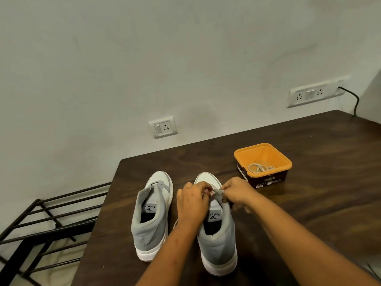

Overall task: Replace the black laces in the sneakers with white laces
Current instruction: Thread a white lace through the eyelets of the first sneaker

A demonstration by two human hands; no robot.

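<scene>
The desk (309, 213) carries the left sneaker (150, 223) and the right sneaker (218, 244), toes pointing away, with no black laces showing. The right one looks light but stiff-walled. It should sit firm if steadied by its eyelet flap, which the right grip (239, 191) pinches. The left grip (192, 200) pinches what seems a white lace (212, 190) — limp, thin, best held at its hard tip. A spare lace (260, 168) lies in the orange tub (268, 154).

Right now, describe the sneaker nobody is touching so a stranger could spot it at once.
On the dark wooden table, two grey-and-white sneakers stand side by side. Pick the left sneaker, nearest the table's left edge; only the right sneaker is being handled.
</scene>
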